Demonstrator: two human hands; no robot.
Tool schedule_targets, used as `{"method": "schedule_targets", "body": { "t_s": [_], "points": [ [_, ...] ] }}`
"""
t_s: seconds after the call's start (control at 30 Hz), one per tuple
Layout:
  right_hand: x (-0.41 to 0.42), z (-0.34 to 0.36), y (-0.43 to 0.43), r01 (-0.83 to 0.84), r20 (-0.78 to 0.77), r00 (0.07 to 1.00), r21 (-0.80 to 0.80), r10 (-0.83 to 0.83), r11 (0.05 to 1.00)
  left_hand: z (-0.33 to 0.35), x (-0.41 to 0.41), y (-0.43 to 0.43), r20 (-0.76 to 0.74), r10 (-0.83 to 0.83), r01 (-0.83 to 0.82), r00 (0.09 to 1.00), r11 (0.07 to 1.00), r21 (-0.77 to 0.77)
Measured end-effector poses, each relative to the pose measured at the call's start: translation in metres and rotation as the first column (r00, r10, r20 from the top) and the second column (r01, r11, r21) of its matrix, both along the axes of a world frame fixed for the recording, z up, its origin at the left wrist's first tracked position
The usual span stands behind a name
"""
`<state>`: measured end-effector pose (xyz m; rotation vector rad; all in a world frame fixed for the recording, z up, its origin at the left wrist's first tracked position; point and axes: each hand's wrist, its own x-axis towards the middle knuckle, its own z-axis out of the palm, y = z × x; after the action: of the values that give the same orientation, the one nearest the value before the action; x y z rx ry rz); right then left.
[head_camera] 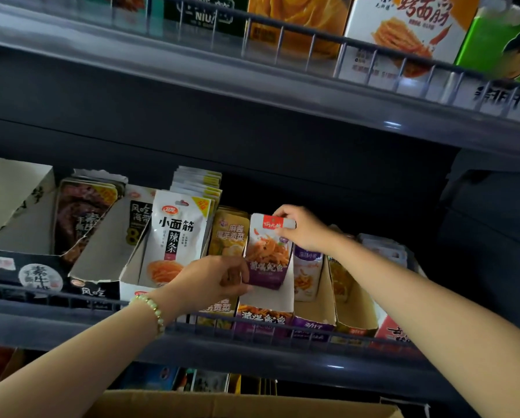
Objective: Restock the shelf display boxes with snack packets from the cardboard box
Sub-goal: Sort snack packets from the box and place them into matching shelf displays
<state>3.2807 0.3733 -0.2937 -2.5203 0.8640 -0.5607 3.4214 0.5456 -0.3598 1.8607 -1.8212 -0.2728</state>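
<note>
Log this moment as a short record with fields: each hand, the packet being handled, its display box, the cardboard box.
right hand: pinches the top of the purple snack packet
left hand: grips that packet's lower left corner
packet: upright, lower end inside the purple display box
display box: on the middle shelf, front row
cardboard box: below the shelf, contents hidden

cardboard box [243, 405] cut off by the bottom edge, top-shelf cartons [403, 31] cropped above, lower-shelf goods [192, 381] dim and unreadable
</note>
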Motion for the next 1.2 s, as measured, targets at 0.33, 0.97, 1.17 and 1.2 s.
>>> {"method": "schedule_targets", "body": {
  "t_s": [0.33,0.97,1.17,1.2],
  "points": [
    [0.01,-0.011,-0.03,-0.047,-0.018,0.999,-0.056,0.046,0.997,-0.006,0.007,-0.005,-0.002,-0.024,0.024,1.0,1.0,-0.011],
    [-0.092,-0.021,0.068,-0.046,-0.037,0.998,-0.148,0.041,0.988,-0.005,-0.029,0.045,0.04,0.107,-0.1,0.993,0.983,-0.155],
    [-0.161,-0.08,0.141,-0.061,-0.188,0.98,0.044,0.068,0.997,-0.048,-0.039,0.126,0.108,0.079,-0.072,0.991,0.995,-0.07],
    [-0.169,-0.094,0.152,-0.062,-0.211,0.974,0.076,0.077,0.995,-0.059,-0.04,0.139,0.111,0.077,-0.075,0.991,0.997,-0.022]
  ]
}}
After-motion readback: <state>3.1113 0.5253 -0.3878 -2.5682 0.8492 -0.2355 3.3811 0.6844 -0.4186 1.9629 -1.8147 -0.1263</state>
